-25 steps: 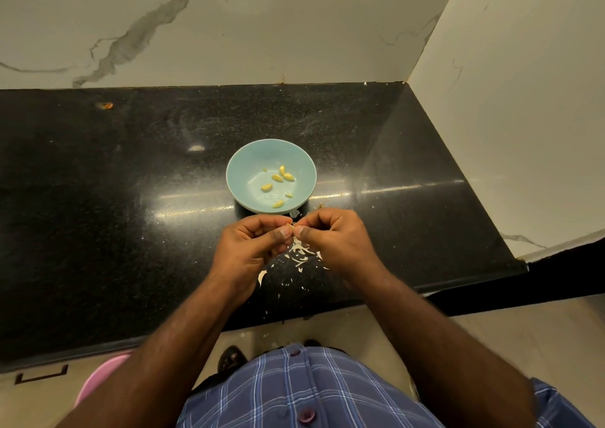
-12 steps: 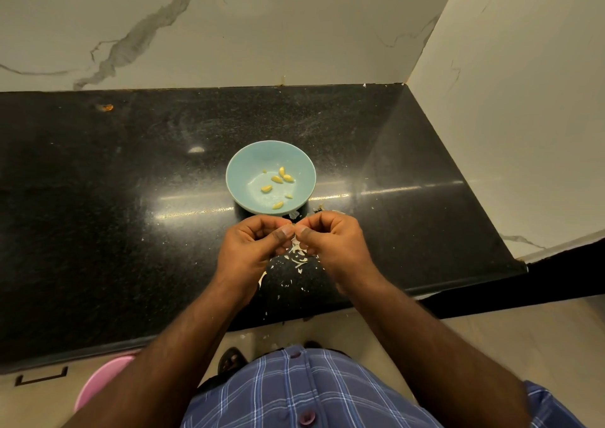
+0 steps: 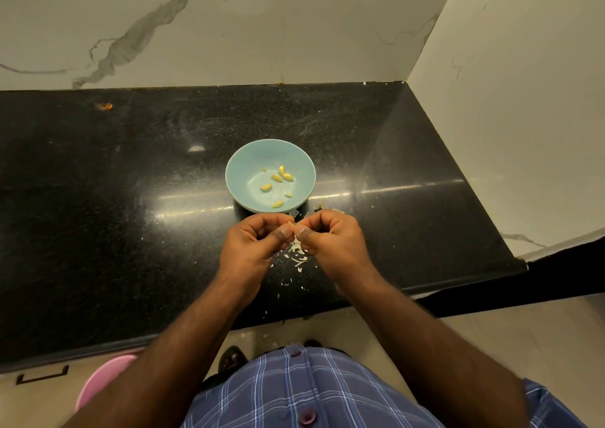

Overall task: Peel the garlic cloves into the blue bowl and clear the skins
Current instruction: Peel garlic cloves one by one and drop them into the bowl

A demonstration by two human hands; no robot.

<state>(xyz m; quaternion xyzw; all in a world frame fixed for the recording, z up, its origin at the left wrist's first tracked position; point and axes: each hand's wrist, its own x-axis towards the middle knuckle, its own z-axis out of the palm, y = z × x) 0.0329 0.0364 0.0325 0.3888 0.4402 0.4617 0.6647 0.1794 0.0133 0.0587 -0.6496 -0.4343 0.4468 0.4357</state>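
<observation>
Near the counter edge (image 3: pixel 458 288), both hands (image 3: pixel 258 247) pinch a clove (image 3: pixel 290 223)

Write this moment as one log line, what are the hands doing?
step: peeling | left hand, right hand: pinch one small garlic clove | round blue bowl: peeled cloves inside | black counter: white skins

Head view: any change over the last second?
Barely any. Both hands, left hand and right hand, keep their thumbs and fingertips pinched together on a garlic clove just short of the blue bowl; no grip taken or released. The peeled cloves in the bowl and the skins on the counter lie as before.
</observation>
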